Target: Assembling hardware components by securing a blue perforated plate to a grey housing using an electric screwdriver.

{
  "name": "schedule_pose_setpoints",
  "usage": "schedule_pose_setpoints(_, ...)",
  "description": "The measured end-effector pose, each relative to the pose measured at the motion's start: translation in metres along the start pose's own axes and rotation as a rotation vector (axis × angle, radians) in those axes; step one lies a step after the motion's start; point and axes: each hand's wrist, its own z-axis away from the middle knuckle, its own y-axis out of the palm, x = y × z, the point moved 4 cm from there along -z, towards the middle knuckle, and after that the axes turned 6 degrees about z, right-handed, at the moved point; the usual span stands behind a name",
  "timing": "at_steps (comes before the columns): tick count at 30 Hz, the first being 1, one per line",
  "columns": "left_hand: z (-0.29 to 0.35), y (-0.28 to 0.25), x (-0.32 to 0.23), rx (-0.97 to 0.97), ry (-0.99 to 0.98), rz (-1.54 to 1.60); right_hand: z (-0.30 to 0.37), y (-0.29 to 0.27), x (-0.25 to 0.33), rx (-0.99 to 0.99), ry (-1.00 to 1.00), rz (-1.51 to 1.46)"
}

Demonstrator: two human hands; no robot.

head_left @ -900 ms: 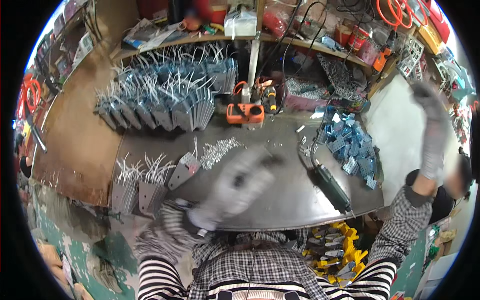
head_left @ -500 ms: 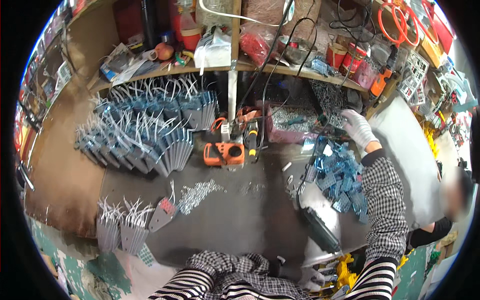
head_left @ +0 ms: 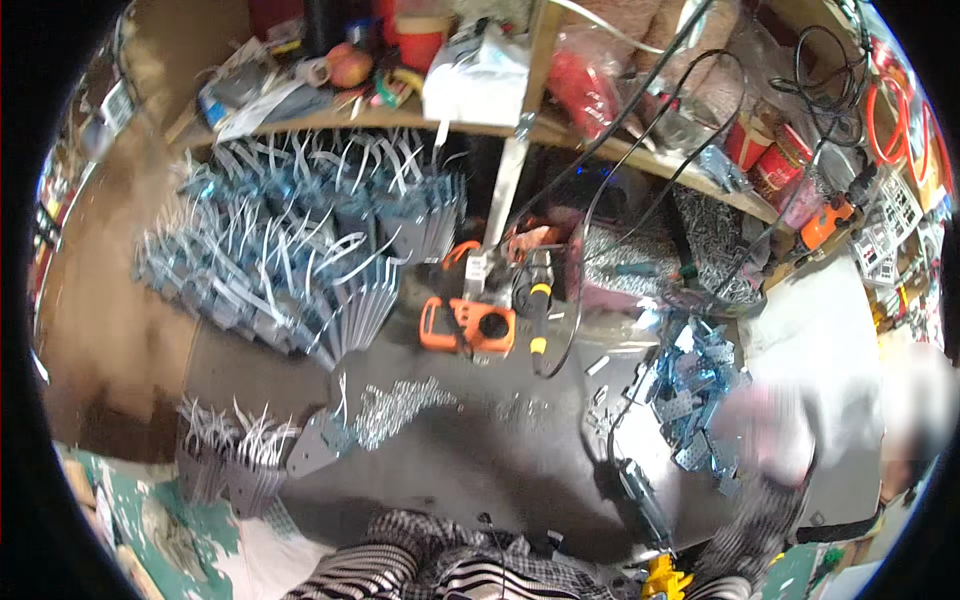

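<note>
My right hand is smeared by motion at the right side of the bench, beside a pile of small blue perforated plates. Its fingers cannot be made out, nor whether they hold anything. My left sleeve, checked and striped, lies along the bench's front edge; no left hand can be made out. Left of my right forearm lies a dark electric screwdriver with a cord. Small silvery metal pieces form a heap mid-left, next to a grey plate with a white wire.
Grey plates with white wires stand in rows at the back left, with two smaller bundles near front left. An orange tool and a yellow-black screwdriver lie mid-bench. A bin of screws stands behind. Cables hang from the cluttered shelf.
My right hand has come back from the metal pieces behind the bin to beside the blue plates. The whole view has shifted and tilted. A gloved hand at the lower edge no longer shows clearly.
</note>
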Motion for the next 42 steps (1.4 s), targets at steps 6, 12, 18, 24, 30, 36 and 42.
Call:
schedule_pose_setpoints(6, 0.017, 0.048, -0.014, -0.120, 0.037, 0.124, 0.117, 0.097, 0.131, 0.887, -0.737, -0.971)
schedule_pose_setpoints(12, 0.057, 0.104, -0.036, -0.250, 0.163, 0.157, 0.158, 0.134, 0.211, 0.652, -0.997, -1.061)
schedule_pose_setpoints(18, 0.215, 0.158, -0.094, -0.882, 0.288, -0.198, 0.179, 0.153, 0.250, 0.725, -1.220, -1.039)
schedule_pose_setpoints(24, 0.377, 0.212, -0.153, -1.746, 0.178, -0.829, 0.188, 0.175, 0.254, 0.776, -1.155, -1.099)
schedule_pose_setpoints(30, 0.443, 0.231, -0.198, -2.230, -0.676, -1.620, 0.190, 0.180, 0.250, 0.748, -1.182, -1.177)
schedule_pose_setpoints(36, 0.519, 0.229, -0.162, -2.270, -0.842, -1.156, 0.175, 0.185, 0.247, 0.628, -1.163, -1.254)
schedule_pose_setpoints(42, 0.528, 0.211, -0.163, -2.198, -1.039, -1.171, 0.169, 0.178, 0.228, 0.573, -1.136, -1.323)
